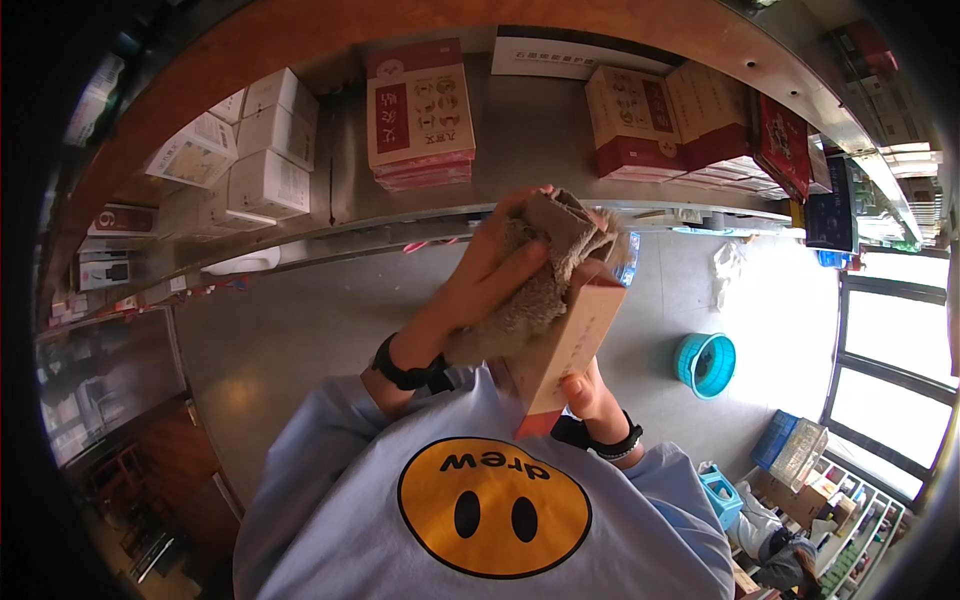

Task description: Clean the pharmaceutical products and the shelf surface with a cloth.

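Observation:
My left hand (487, 274) is closed on a bunched grey-brown fleecy cloth (525, 319), whose folded top (566, 225) rises above the fingers. The cloth lies against the upper end of a beige and red cardboard box (574, 345). My right hand (589, 394) grips that box near its lower end, the thumb on its narrow printed side. The box is tilted in front of my chest, and the cloth hides part of it. A stack of similar boxes (420, 109) stands on the metal shelf (525, 135) ahead, with more beige and red boxes (634, 124) to its right.
White cartons (270, 180) are piled on the shelf's left part. The shelf's front edge (360, 232) runs just beyond my hands. On the floor at the right stands a turquoise plastic basket (705, 365). Another person (780, 551) is by a rack at the lower right.

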Action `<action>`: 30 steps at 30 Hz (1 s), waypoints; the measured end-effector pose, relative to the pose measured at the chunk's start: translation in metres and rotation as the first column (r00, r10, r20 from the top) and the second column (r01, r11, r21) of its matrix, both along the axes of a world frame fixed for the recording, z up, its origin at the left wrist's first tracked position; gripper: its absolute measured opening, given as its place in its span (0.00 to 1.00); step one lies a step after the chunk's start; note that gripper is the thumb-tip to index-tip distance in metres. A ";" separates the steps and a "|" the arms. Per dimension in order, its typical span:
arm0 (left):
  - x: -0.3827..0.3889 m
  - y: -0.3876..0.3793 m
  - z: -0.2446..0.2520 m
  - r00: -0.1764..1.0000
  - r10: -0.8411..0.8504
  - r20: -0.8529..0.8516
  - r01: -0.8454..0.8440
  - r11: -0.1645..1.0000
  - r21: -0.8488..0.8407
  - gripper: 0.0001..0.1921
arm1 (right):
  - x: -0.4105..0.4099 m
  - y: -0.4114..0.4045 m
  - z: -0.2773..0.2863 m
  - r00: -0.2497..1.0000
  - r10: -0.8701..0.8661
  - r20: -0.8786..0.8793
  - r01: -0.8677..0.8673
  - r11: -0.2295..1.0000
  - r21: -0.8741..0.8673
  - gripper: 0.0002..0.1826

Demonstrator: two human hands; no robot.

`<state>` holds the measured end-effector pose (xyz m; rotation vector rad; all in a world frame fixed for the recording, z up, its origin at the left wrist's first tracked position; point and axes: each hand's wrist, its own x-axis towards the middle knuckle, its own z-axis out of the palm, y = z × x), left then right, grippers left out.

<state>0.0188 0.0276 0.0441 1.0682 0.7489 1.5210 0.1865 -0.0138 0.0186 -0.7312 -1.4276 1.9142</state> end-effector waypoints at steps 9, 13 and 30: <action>0.007 -0.007 -0.019 0.982 0.153 -0.111 -0.138 0.982 0.131 0.20 | -0.003 0.005 -0.004 0.996 -0.071 0.052 0.070 0.997 0.021 0.46; 0.012 -0.017 -0.014 0.987 0.118 0.105 -0.124 0.991 0.054 0.19 | -0.005 0.016 -0.014 0.988 -0.103 0.119 0.086 0.987 0.138 0.52; 0.022 -0.026 -0.013 0.927 0.339 -0.158 -0.298 0.924 0.239 0.29 | -0.014 0.020 0.027 0.990 -0.138 0.043 0.141 0.986 -0.090 0.48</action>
